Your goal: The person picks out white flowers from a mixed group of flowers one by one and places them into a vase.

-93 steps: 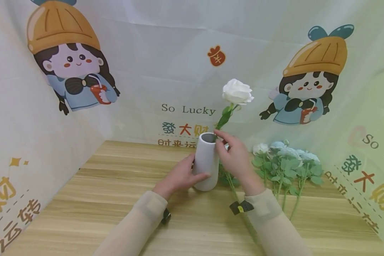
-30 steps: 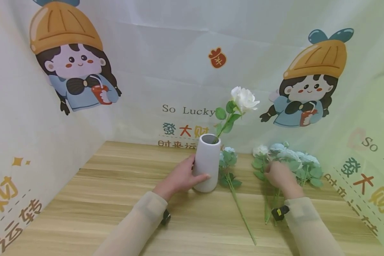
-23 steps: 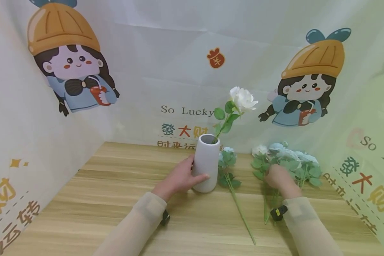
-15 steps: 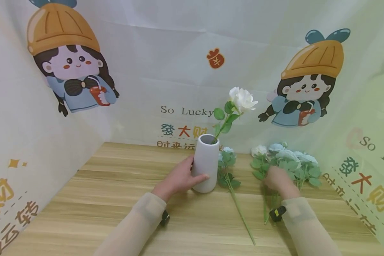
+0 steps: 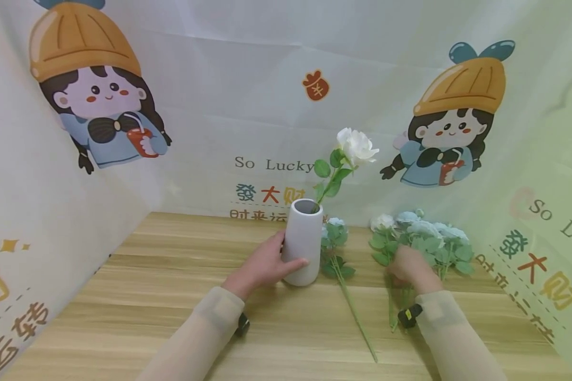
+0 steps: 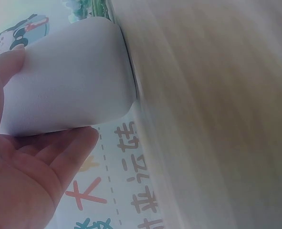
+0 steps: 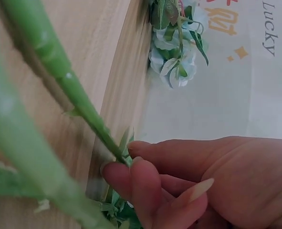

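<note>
My left hand [image 5: 267, 262] holds the white vase [image 5: 302, 243] low on its side, thumb across the front and fingers behind; the left wrist view shows the vase's smooth wall [image 6: 69, 76] between thumb and fingers. A white rose [image 5: 357, 145] with green leaves leans right out of the vase's mouth. Over the flowers at the right, my right hand [image 5: 412, 267] pinches a green stem [image 7: 90, 107] between thumb and fingertips, as the right wrist view shows. A white rose head [image 5: 382, 222] lies just beyond that hand; whether the pinched stem belongs to it is partly hidden.
Pale blue flowers [image 5: 424, 230] lie in a bunch behind and right of my right hand. More blue flowers [image 5: 336, 233] lie beside the vase, their long stems [image 5: 359, 317] pointing toward me. A printed cloth [image 5: 209, 106] surrounds the wooden table [image 5: 171, 301].
My right hand has let go of the rose at the vase's mouth and moved right to the flowers on the table. Over the last second it shifts only slightly; my left hand stays on the vase.
</note>
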{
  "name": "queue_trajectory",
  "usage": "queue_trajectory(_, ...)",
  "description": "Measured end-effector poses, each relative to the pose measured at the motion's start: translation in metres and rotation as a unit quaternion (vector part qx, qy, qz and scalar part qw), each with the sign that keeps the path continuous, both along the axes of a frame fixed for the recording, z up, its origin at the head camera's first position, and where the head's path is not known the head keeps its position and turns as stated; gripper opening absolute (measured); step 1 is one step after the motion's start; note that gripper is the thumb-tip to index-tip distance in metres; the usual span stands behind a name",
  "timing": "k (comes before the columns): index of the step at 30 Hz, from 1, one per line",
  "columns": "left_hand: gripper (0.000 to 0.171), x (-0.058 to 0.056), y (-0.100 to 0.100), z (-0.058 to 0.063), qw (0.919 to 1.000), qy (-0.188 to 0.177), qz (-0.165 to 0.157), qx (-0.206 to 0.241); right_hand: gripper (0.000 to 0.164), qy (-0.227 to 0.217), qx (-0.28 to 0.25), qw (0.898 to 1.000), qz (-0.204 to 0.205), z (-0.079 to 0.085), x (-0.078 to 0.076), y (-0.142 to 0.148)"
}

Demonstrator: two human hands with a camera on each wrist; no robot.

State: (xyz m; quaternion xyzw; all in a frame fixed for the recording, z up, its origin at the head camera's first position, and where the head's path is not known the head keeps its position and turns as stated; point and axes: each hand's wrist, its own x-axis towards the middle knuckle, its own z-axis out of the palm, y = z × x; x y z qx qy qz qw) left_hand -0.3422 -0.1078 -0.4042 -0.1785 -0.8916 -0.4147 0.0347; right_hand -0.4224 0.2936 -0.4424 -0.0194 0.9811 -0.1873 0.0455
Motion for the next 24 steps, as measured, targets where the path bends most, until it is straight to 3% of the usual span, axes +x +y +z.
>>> queue_trajectory(13,0.091,0.0,-0.003,0.0,1.0,-0.003,-0.007,-0.004,0.035,-0.024,-0.011,0.999,0.018,0.008,0.009,-0.006)
queue_trajectory(24,0.089,0.001,-0.003,0.0,0.9999,-0.003,-0.012,0.004,0.029,-0.02,-0.029,0.999,-0.001,0.005,0.008,-0.007)
